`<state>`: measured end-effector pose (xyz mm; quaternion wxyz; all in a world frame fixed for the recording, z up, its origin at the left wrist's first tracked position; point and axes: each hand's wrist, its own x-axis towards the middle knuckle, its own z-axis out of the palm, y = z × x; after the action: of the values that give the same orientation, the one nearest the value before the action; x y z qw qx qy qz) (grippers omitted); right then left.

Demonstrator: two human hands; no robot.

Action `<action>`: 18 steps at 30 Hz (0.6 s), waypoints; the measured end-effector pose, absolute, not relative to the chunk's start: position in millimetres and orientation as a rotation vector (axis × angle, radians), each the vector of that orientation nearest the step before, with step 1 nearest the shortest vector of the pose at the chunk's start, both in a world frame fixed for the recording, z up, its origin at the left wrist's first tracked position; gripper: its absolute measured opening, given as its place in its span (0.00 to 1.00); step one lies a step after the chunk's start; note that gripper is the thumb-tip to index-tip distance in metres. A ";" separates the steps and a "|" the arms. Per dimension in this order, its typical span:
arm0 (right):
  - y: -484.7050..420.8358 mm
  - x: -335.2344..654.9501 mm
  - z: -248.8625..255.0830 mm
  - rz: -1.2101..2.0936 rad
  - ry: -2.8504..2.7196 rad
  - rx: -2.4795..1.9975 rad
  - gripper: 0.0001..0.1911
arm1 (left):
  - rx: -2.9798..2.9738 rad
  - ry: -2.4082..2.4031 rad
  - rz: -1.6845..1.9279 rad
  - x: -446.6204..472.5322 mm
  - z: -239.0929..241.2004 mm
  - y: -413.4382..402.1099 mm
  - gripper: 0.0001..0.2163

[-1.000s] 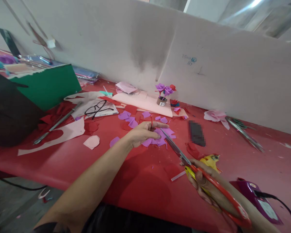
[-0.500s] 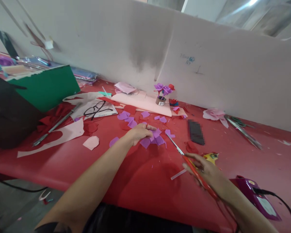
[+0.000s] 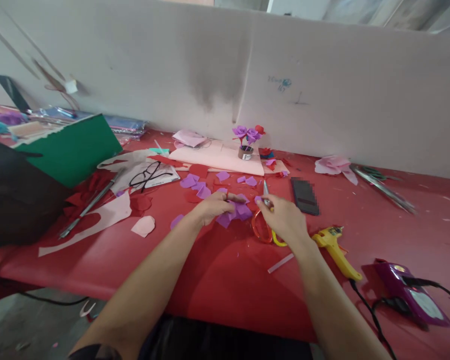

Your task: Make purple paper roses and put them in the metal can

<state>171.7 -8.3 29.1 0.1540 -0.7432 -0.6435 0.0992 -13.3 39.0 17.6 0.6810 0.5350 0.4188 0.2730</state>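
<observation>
My left hand (image 3: 214,207) is over a cluster of purple cut pieces (image 3: 243,211), its thumb and index finger closed on one of them. My right hand (image 3: 287,219) is just right of it, with thumb and fingertips pinched on a small purple piece (image 3: 258,199). Scissors with red and yellow handles (image 3: 261,231) lie on the table, partly hidden beneath my right hand, blades pointing away. More purple pieces (image 3: 198,186) and red cut pieces lie scattered beyond my left hand.
A yellow glue gun (image 3: 333,247) and a purple device (image 3: 416,295), both corded, lie at right, near a dark phone (image 3: 304,196). Purple flowers (image 3: 247,134) stand in a small pot at the back. Eyeglasses (image 3: 148,176) and a metal rod (image 3: 92,202) lie at left.
My right hand has let go of the scissors, which now lie on the table, and moved left to pinch a purple piece. My left hand stays at the purple cluster.
</observation>
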 end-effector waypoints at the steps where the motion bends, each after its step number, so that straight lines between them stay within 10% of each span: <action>1: -4.7 170.5 24.4 0.429 -1.786 -1.983 0.21 | 1.214 0.917 0.613 -13.2 17.7 38.4 0.23; 6: 11.5 168.7 -13.3 0.812 -1.601 -1.667 0.20 | 1.257 0.925 0.623 -13.3 14.9 38.3 0.22; 14: 7.0 175.2 -14.5 0.409 -1.614 -1.819 0.19 | 1.177 1.233 0.810 -12.0 6.2 43.9 0.21; 18: -2.4 175.4 -2.0 0.229 -1.679 -1.903 0.20 | 1.042 1.207 0.954 -14.7 5.8 49.3 0.05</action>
<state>175.4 -2.4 -2.0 0.2923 -0.7141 -0.6303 0.0861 -14.7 49.3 5.8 0.5986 0.4490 0.5204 0.4114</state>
